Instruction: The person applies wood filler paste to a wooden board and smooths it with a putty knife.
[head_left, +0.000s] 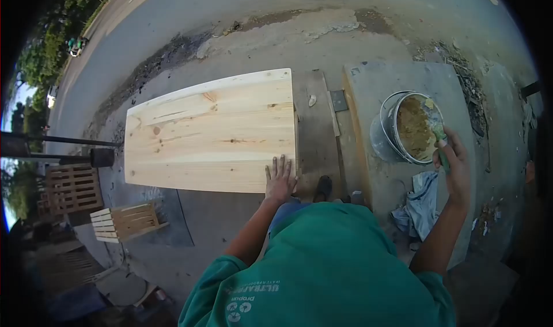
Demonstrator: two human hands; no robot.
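My left hand lies flat with its fingers spread on the near right corner of a pale knotty wooden board. The board is made of joined planks and has slightly curved long edges. My right hand is closed around the green handle of a putty knife at the right rim of a metal bucket. Its blade is inside the rim, over yellow-brown paste that coats the bucket's inside.
The bucket stands on a grey slab-topped table, with a crumpled pale cloth below it. Between board and table runs a brown plank surface. A slatted wooden crate and a pallet stand at left. A road lies beyond.
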